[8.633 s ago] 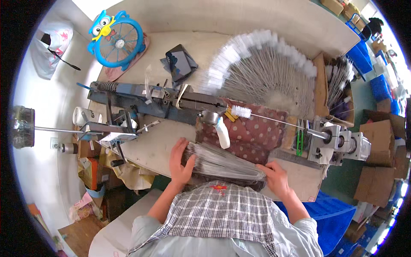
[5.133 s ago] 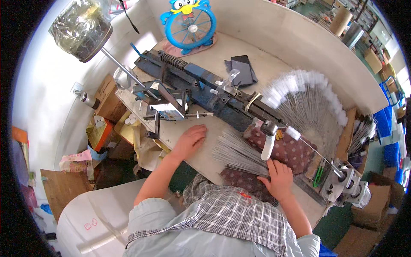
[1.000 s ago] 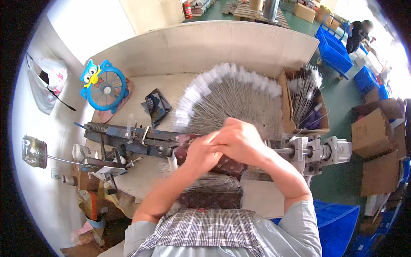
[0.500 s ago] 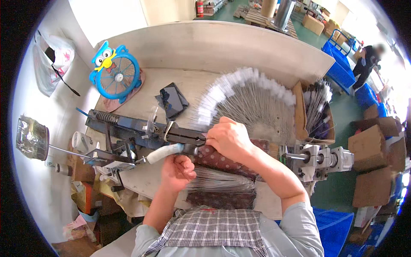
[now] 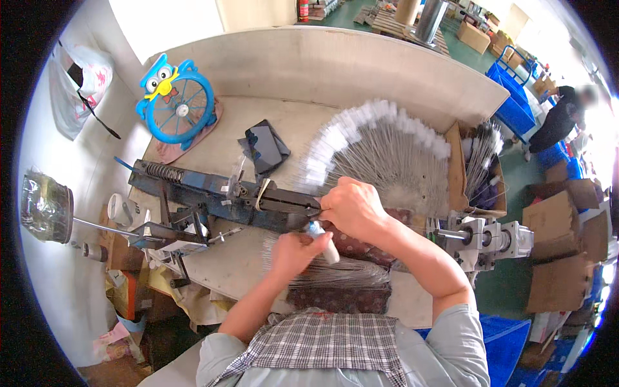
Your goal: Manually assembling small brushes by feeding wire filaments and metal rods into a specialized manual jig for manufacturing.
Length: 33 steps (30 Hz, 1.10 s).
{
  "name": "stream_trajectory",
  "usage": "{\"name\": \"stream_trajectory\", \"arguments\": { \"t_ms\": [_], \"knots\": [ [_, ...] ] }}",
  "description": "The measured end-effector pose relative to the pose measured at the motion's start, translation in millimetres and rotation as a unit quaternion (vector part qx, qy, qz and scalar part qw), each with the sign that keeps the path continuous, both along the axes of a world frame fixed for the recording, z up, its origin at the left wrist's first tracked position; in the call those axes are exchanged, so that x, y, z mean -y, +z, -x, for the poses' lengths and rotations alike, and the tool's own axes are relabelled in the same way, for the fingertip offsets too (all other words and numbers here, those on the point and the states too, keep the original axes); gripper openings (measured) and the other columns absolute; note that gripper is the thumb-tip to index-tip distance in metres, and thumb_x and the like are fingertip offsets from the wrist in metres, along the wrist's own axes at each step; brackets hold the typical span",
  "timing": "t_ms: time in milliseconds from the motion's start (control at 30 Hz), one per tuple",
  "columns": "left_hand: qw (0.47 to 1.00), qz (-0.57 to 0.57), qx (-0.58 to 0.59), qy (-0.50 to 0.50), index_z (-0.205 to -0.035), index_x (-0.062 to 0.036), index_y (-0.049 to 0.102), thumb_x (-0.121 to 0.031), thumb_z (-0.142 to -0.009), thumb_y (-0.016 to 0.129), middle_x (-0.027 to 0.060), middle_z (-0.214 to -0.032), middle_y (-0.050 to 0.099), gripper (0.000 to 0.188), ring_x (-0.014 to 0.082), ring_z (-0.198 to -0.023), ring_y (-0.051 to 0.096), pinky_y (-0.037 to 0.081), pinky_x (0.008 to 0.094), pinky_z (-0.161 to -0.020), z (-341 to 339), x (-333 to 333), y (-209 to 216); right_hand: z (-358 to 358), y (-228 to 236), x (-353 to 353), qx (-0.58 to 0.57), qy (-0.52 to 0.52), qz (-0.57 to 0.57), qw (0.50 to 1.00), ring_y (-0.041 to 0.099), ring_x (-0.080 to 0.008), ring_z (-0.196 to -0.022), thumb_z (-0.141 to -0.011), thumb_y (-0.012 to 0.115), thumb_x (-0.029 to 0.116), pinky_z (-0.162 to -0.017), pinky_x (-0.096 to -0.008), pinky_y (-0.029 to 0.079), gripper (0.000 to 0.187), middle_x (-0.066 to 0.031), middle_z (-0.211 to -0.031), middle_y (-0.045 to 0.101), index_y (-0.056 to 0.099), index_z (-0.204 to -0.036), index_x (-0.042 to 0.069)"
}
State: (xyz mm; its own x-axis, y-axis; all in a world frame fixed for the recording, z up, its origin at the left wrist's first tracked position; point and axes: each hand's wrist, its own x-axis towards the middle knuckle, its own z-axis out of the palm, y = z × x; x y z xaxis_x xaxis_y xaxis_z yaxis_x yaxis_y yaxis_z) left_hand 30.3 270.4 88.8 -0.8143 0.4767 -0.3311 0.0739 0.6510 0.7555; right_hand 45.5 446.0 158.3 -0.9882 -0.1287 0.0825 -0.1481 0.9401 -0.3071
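Note:
My right hand (image 5: 353, 205) is closed in a pinch at the right end of a long dark metal bench fixture (image 5: 284, 198). Whatever lies between its fingertips is too small to make out. Just below, my left hand (image 5: 296, 253) is at a lever handle (image 5: 329, 248) wrapped in white, its thumb across the handle and its other fingers partly hidden. Behind my right hand, many thin wires (image 5: 387, 158) with white tufted ends lie fanned out. A bundle of bare thin wires (image 5: 345, 273) rests on dotted dark red cloth (image 5: 351, 242) beneath my hands.
A blue cartoon-shaped fan (image 5: 179, 109) and a dark phone-like slab (image 5: 265, 147) stand beyond the fixture. To the right are a cardboard box (image 5: 457, 171) of tufted wires and a metal motor-like unit (image 5: 483, 238). Another person (image 5: 560, 119) is at the far right.
The white-wrapped lever handle has swung to the right, from left of the fixture's end to below my right hand. My left hand has moved right with it. My right hand stays at the fixture's end.

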Motion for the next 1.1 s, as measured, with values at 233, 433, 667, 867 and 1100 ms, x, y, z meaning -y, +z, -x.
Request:
{"name": "stream_trajectory", "arguments": {
  "t_ms": [233, 433, 667, 867, 1100],
  "knots": [
    [0.957, -0.270, 0.074, 0.071, -0.086, -0.0022, 0.068, -0.040, -0.085, 0.059, 0.0093, -0.076, 0.066, 0.039, 0.0195, -0.072, 0.064, 0.047, 0.0296, -0.064, -11, -10, -16, 9, 2, -27, 0.063, 0.050, 0.151, 0.985, 0.061, -0.0306, -0.081, -0.083, 0.058, 0.037, -0.069, -0.0425, 0.048, 0.027, -0.0087, -0.079, 0.065, 0.069, -0.080, 0.012],
    [0.864, -0.416, 0.249, 0.135, -0.080, -0.0030, 0.053, -0.006, -0.081, 0.060, 0.0069, -0.073, 0.060, 0.008, 0.0145, -0.071, 0.061, 0.049, 0.0281, -0.062, -29, -34, -19, 44, -36, -47, 0.092, -0.029, -0.051, 0.994, 0.066, -0.0300, -0.083, -0.080, 0.062, 0.027, -0.068, -0.0397, 0.053, 0.021, -0.0129, -0.087, 0.068, 0.070, -0.082, 0.009],
    [0.964, -0.230, 0.125, 0.038, -0.085, -0.0019, 0.055, -0.012, -0.073, 0.073, 0.0065, -0.077, 0.060, 0.024, 0.0120, -0.070, 0.059, 0.048, 0.0304, -0.060, -8, -5, -41, 65, -87, -51, 0.217, -0.011, -0.220, 0.951, 0.068, -0.0236, -0.085, -0.073, 0.066, 0.009, -0.066, -0.0345, 0.054, 0.015, -0.0065, -0.092, 0.070, 0.072, -0.087, 0.009],
    [0.982, -0.188, -0.024, 0.017, -0.105, -0.0018, 0.057, -0.016, -0.080, 0.069, 0.0071, -0.094, 0.062, 0.031, 0.0153, -0.086, 0.060, 0.048, 0.0299, -0.076, -2, 54, -44, 85, -92, -140, 0.169, -0.176, -0.246, 0.938, 0.068, -0.0233, -0.088, -0.075, 0.065, 0.008, -0.067, -0.0352, 0.055, 0.016, -0.0071, -0.094, 0.070, 0.072, -0.088, 0.012],
    [0.956, -0.246, -0.004, 0.162, -0.102, -0.0008, 0.057, -0.010, -0.082, 0.064, 0.0058, -0.088, 0.062, 0.022, 0.0141, -0.078, 0.060, 0.049, 0.0280, -0.072, -15, 94, -65, 79, -88, -150, 0.185, -0.183, -0.286, 0.922, 0.068, -0.0243, -0.086, -0.075, 0.065, 0.011, -0.065, -0.0368, 0.055, 0.014, -0.0062, -0.091, 0.070, 0.072, -0.087, 0.011]
  ]
}}
